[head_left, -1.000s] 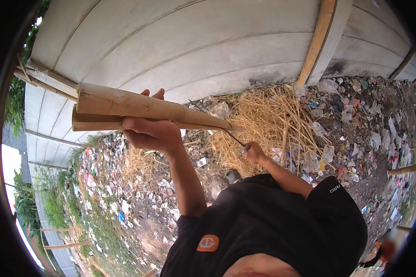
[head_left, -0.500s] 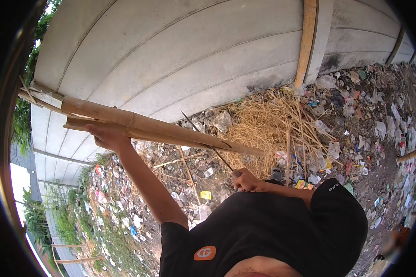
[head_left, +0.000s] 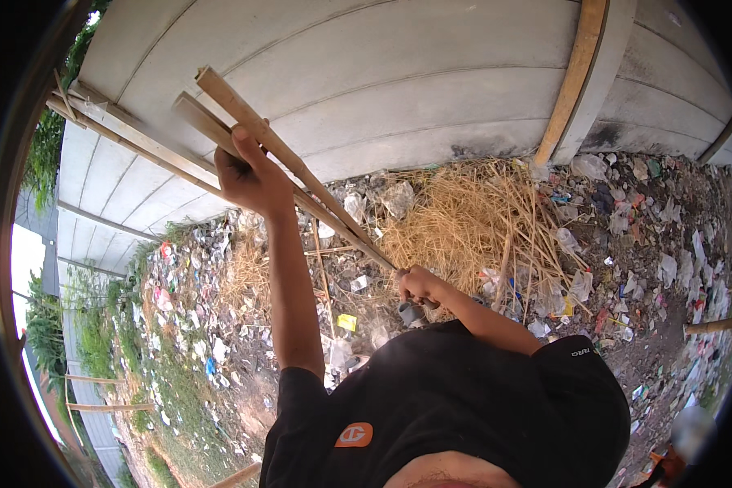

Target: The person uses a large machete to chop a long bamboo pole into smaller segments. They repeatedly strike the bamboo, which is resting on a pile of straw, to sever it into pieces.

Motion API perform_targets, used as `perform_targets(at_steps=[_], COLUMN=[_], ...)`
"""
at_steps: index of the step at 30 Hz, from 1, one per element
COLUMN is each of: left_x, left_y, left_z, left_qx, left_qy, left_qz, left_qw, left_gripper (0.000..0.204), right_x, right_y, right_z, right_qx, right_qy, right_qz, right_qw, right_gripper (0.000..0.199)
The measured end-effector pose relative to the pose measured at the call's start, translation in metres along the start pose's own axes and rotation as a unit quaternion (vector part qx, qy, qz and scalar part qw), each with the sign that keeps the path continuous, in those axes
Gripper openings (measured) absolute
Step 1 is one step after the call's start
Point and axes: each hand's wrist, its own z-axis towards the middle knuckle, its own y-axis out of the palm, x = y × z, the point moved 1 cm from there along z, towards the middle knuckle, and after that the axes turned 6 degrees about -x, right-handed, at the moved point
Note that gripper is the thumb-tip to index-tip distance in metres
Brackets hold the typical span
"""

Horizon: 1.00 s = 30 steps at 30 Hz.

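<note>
Grey wall (head_left: 431,98), orange shirt badge (head_left: 355,435), left hand (head_left: 256,180) gripping split bamboo (head_left: 289,160), right hand (head_left: 420,286) closed

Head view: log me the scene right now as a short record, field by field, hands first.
Left hand: wrapped on bamboo strips near their upper ends
Right hand: fingers curled, at the strips' lower end; what it grips is unclear
Strips: two visible, slanting, spread at the top, converging toward the right hand
Ground: dirt strewn with litter
Straw pile: beyond the right hand, by the wall
Wall: grey panels, wooden post against it
</note>
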Motion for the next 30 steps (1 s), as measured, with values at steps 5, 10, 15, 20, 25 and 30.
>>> perform_targets(at_steps=[5,10,15,20,25,30], left_x=[-0.007,0.017,0.019,-0.041,-0.130,-0.098], left_y=[0.008,0.020,0.006,-0.096,-0.207,-0.226], left_z=[-0.014,0.013,0.062,-0.019,-0.248,-0.505], left_qx=[0.040,-0.055,-0.093,-0.072,-0.070,-0.341], left_qy=[0.026,-0.002,0.175,0.029,-0.394,-0.619], left_qz=[-0.002,0.097,0.043,0.054,0.225,0.332], left_qw=[0.999,0.994,0.979,0.996,0.889,0.625], left_gripper=[0.032,0.042,0.066,0.048,0.044,0.055], right_x=[0.010,-0.017,-0.110,-0.210,-0.260,-0.180], right_y=[-0.001,-0.007,-0.055,-0.105,-0.108,-0.156], right_z=[0.017,0.010,-0.010,-0.070,-0.106,-0.039], right_qx=[0.118,0.251,0.241,0.203,0.220,0.249], right_qy=[-0.105,-0.251,-0.277,-0.260,-0.231,-0.188], right_qz=[-0.138,-0.262,-0.307,-0.169,-0.168,-0.113], right_qw=[0.978,0.897,0.878,0.929,0.933,0.943], right_gripper=[0.028,0.045,0.060,0.062,0.060,0.050])
